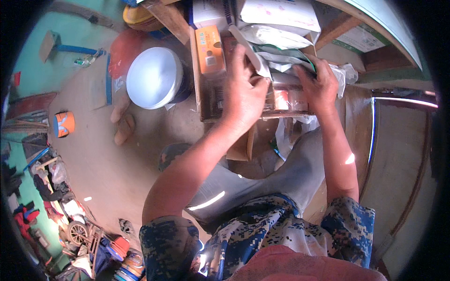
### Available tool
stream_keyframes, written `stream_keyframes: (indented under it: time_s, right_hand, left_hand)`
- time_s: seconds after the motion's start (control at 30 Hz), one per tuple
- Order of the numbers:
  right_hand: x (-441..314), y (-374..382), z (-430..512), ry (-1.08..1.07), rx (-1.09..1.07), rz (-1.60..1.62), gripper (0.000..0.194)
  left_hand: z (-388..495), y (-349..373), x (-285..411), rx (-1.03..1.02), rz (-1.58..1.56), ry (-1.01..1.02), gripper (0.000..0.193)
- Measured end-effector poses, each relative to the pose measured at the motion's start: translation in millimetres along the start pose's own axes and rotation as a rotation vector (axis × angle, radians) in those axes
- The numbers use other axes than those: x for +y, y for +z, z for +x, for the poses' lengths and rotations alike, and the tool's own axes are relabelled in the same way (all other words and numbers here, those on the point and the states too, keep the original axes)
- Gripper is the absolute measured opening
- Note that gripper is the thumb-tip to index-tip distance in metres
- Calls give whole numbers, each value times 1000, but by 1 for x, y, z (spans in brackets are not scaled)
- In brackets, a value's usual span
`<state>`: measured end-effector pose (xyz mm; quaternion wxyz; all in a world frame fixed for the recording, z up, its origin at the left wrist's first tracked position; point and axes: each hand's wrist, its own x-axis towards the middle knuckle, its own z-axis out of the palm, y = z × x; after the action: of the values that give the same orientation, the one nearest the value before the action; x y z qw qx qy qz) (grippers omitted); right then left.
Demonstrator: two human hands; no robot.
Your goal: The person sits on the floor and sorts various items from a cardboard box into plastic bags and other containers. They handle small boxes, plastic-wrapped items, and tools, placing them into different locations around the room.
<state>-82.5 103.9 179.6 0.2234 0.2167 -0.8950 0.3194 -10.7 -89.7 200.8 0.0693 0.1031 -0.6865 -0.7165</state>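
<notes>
An open cardboard box (197,87) full of small packages is in front of me, under a wooden frame. My left hand (244,91) reaches into it, thumb and fingers around a thin white carton (250,52) that stands tilted. On the box's right side, my right hand (319,84) pinches a crumpled whitish plastic packet (284,59) with a green edge. An orange carton (210,49) bearing print is upright in the box's left corner. Below my hands lies a clear-wrapped red and white pack (282,99). My fingers hide part of the contents.
A white bucket (154,78) stands left of the box, with a red plastic bag (126,49) behind it. Sandals (125,130) and an orange-and-blue container (64,124) are on the floor. Clutter with a spoked wheel (77,232) lines the lower-left wall. Wooden beams (339,30) frame the space overhead.
</notes>
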Motion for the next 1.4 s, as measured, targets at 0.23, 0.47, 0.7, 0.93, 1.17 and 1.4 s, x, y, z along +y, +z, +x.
stream_keyframes:
  time_s: [0.23, 0.47, 0.7, 0.93, 1.17, 1.4]
  right_hand:
    - [-8, 0, 3, 3, -10, 5, 33]
    - [-8, 4, 3, -16, -4, 1, 34]
    - [-9, -1, 3, 18, -84, -32, 37]
    - [-2, 3, 1, -22, -57, -44, 32]
    - [-7, 0, 2, 9, -91, -41, 34]
    - [-4, 2, 1, -1, -74, -40, 36]
  left_hand:
    - [-13, 9, -13, -45, 461, 319, 79]
    - [-15, -2, -1, -86, 623, 277, 79]
    - [9, -89, 20, -171, 859, 132, 52]
    - [-4, -98, 37, -337, 989, 51, 18]
    - [-15, -91, 36, -516, 1129, 46, 26]
    - [-16, -90, 37, -549, 1198, 48, 41]
